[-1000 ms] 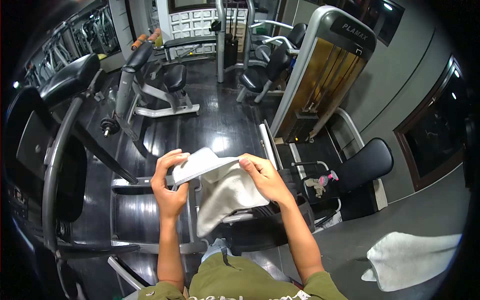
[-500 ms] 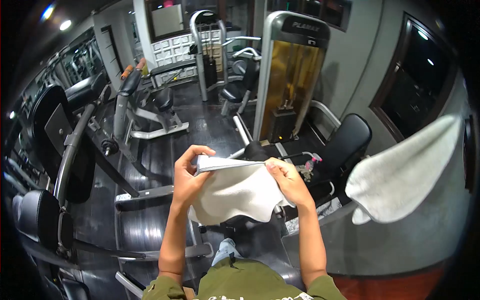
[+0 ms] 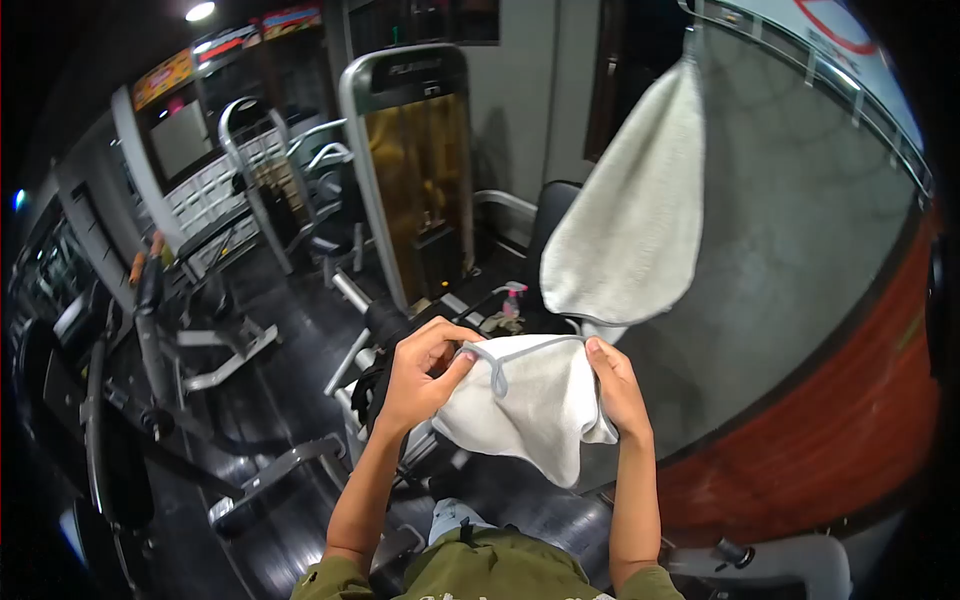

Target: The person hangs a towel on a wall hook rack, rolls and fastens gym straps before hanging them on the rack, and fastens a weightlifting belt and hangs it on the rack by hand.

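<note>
Between my hands hangs a white cloth (image 3: 525, 400) with grey edging and a small grey loop near its upper left. My left hand (image 3: 425, 372) pinches its top left edge by the loop, thumb in front. At the other end, my right hand (image 3: 617, 385) grips the top right edge, and the lower part drapes loosely in folds. Just beyond it, a second white towel (image 3: 635, 200) hangs by its top corner from a rail.
The rail (image 3: 780, 45) runs along a grey curved wall with a reddish-brown lower band (image 3: 800, 440). A weight-stack machine (image 3: 415, 180) stands ahead, with a pink-topped spray bottle (image 3: 512, 302) near its seat. Gym machines (image 3: 270, 480) fill the left side.
My view has turned right, bringing the hanging towel and rail nearer the middle. The held cloth has shifted right with both hands, and its grey loop now shows.
</note>
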